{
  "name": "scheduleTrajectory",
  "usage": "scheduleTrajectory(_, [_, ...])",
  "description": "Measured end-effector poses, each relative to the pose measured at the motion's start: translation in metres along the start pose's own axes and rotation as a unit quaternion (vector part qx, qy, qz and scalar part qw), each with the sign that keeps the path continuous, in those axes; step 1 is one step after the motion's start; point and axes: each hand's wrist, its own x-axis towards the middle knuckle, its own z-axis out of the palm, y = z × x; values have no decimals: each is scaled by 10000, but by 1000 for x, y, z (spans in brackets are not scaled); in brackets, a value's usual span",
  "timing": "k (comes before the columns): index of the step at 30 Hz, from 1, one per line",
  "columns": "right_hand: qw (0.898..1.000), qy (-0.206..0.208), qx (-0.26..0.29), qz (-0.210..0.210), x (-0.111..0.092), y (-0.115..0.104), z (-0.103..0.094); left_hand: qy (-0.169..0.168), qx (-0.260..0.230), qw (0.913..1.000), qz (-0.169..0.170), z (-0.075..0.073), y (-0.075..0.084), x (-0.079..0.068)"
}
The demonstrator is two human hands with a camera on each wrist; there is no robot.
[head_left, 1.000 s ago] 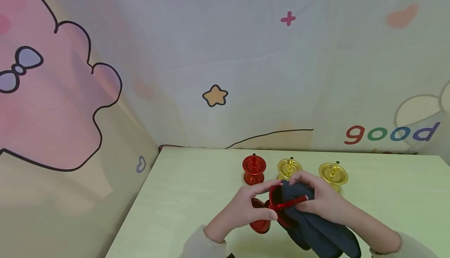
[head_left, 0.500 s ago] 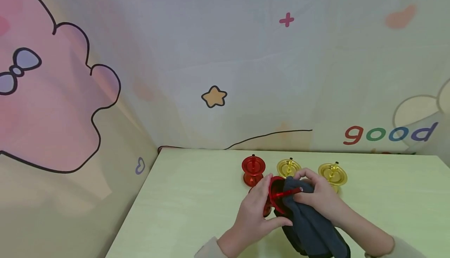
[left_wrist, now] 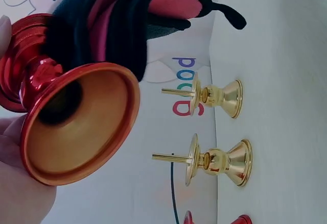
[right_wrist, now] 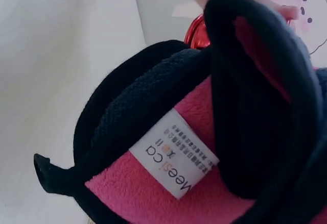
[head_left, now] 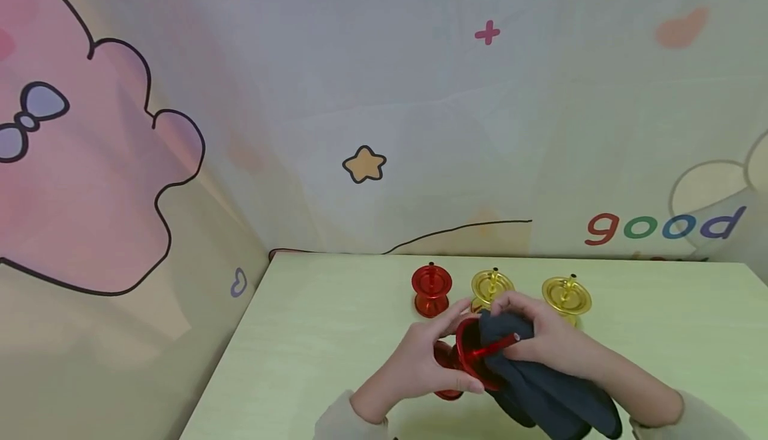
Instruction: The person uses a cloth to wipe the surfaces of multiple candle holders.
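Note:
My left hand (head_left: pixel 411 363) grips a shiny red candlestick (head_left: pixel 495 347), tilted on its side with its spike toward the right. In the left wrist view, the hollow underside of that candlestick's foot (left_wrist: pixel 84 127) faces the camera. My right hand (head_left: pixel 555 347) pinches a dark blue-grey cloth (head_left: pixel 540 387) against the candlestick's dish. The loose part of the cloth hangs down to the right. Up close in the right wrist view, the cloth has a pink side, a black edge, a hanging loop (right_wrist: pixel 51 175) and a white label (right_wrist: pixel 176 152). The right fingertips are partly hidden by cloth.
Behind my hands on the pale table (head_left: pixel 300 347) stand another red candlestick (head_left: pixel 432 287) and two gold candlesticks, one in the middle (head_left: pixel 492 285) and one at right (head_left: pixel 567 295). A printed backdrop (head_left: pixel 420 107) rises behind the table's far edge.
The left hand has shifted on the candlestick and lowered it a little, after raising it half a second ago. The right hand and cloth have moved slightly down; the standing candlesticks stay put.

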Motion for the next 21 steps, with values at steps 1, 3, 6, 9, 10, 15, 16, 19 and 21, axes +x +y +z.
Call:
scheduleTrajectory(1, [10000,20,-8,4,0,-1,0,69,-88,9999,-36,0,0,0])
scheduleTrajectory(3, [9997,164,78,145,1,-3,0,392,-184,9991,-35,4,-2,-1])
scheduleTrajectory(6, [9976,491,244,425,2,-2,1,1075,555,9906,633,12,-6,-3])
scheduleTrajectory(9, [9924,814,441,805,2,0,3,1650,1849,9587,1396,20,-8,-5])
scheduleTrajectory(10, [9909,895,480,884,2,1,3,1769,2280,9442,1586,22,-9,-6])
scheduleTrajectory(15, [9843,1202,628,1130,0,-2,8,1811,3093,9200,1587,28,-6,-5])
scheduleTrajectory(16, [9845,1206,641,1098,-1,-2,10,1856,3137,9185,1536,28,-6,-4])
scheduleTrajectory(19, [9854,1248,568,1011,-1,-5,13,2087,3270,9087,1541,29,-4,-1])
scheduleTrajectory(21, [9873,1207,439,931,-1,-6,13,2186,3301,9045,1587,28,-3,0])
